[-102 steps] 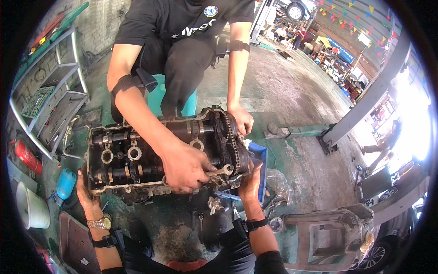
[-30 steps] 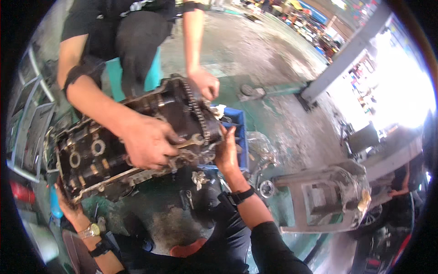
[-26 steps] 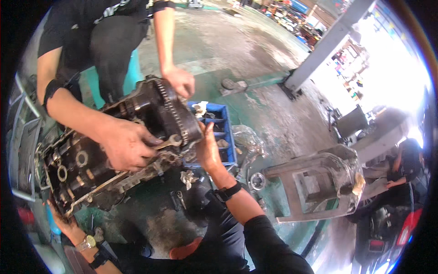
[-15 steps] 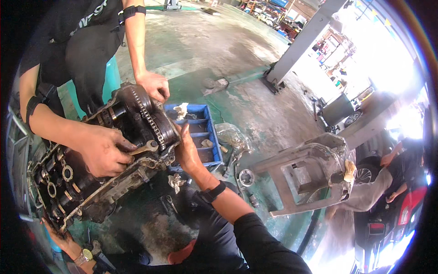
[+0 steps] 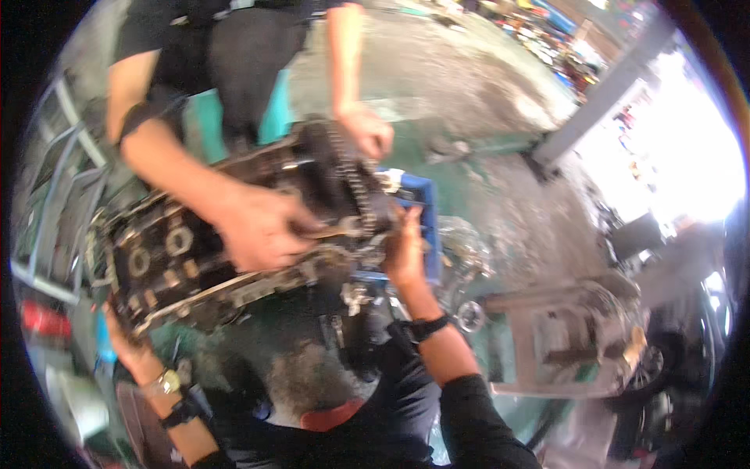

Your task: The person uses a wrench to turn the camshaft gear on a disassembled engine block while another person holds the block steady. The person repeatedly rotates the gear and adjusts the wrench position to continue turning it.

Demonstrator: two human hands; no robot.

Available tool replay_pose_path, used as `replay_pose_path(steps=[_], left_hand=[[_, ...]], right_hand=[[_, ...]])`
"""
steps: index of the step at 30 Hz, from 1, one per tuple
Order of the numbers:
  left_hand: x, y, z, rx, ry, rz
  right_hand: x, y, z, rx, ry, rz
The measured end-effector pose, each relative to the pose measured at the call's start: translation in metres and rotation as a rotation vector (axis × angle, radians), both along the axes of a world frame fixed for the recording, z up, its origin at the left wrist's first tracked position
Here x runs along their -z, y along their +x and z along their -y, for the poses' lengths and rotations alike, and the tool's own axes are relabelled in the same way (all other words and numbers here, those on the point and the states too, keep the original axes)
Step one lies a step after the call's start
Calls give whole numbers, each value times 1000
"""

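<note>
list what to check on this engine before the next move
1. Left hand at the engine's left end: ok, touching.
2. Right hand at the end with the chain: ok, touching.
3. Co-worker's reaching hand clear of the engine: not ok, over it, holding a wrench.
4. Co-worker's other hand clear of the chain end: not ok, close by.
5. The wrench off the chain: cannot tell, blurred.
6. Engine resting steadily: cannot tell, underside hidden.
</note>
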State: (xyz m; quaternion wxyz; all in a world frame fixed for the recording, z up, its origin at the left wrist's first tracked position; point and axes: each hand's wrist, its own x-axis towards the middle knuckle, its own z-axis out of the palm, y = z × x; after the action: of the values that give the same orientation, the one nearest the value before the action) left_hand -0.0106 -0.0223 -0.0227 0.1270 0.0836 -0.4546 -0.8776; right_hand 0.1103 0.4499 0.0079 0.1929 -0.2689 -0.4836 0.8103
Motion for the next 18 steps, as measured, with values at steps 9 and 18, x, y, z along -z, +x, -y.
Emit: replay_pose_path(steps=[9, 18], left_hand=[[-15, 8, -16, 146, -65, -128], [-9, 2, -11, 138, -6, -77]], right_hand=[[11, -2, -8, -51, -102, -169], [3, -3, -1, -76, -43, -251]])
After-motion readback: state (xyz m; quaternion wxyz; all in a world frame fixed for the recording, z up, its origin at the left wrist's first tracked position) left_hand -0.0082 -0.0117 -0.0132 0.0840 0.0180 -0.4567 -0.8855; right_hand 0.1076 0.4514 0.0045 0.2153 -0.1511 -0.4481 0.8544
